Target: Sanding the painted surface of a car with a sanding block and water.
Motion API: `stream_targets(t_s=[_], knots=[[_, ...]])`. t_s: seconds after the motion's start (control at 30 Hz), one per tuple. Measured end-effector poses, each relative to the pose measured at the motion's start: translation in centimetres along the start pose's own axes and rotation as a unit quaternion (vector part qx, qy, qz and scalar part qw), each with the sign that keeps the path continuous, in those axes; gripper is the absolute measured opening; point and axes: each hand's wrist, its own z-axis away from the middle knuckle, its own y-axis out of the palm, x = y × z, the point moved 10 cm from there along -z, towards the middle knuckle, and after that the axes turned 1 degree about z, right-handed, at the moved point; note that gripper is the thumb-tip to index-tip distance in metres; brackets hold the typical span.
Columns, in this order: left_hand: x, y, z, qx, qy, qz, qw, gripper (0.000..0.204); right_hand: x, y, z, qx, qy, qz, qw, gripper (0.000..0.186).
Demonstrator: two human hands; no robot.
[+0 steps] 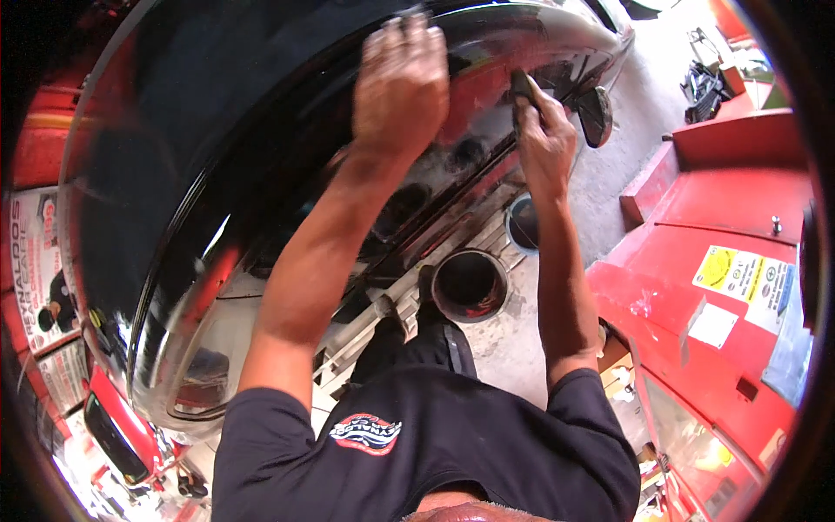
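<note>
A glossy black car (287, 96) fills the upper left, its curved roof edge and side next to me. My left hand (402, 83) lies over the roof edge, fingers stretched forward and a little apart; their tips are blurred, and I make out nothing held. To the right, my right hand (546, 130) is closed around a dark, flat, narrow block (521, 87). That block is near the car's side, where a dull, greyish film shows; whether it touches the paint I cannot tell. The side mirror (596, 116) juts out beyond this hand.
A dark bucket (470, 285) stands on the floor by my feet, with a bluish bucket (524, 223) just beyond. Red metal cabinets (731, 209) line the right. Black items (704, 90) lie at the far right. A red car (122, 426) shows at lower left.
</note>
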Motion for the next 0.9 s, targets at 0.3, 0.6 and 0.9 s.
stream_targets(t_s=[0.3, 0.6, 0.9], knots=[[11.2, -8.7, 13.7, 0.05, -0.071, -0.012, 0.996, 0.042, 11.6, 7.6, 0.5, -0.05, -0.254, 0.078, 0.963, 0.042], [12.8, -10.9, 18.0, 0.01, -0.038, -0.04, 0.998, 0.041, 9.0, 6.7, -4.8, -0.111, -0.376, 0.073, 0.917, 0.028], [6.9, -6.4, 9.7, 0.042, -0.033, -0.028, 0.998, 0.054, 1.3, 3.1, -10.0, -0.193, -0.208, 0.161, 0.945, 0.034]])
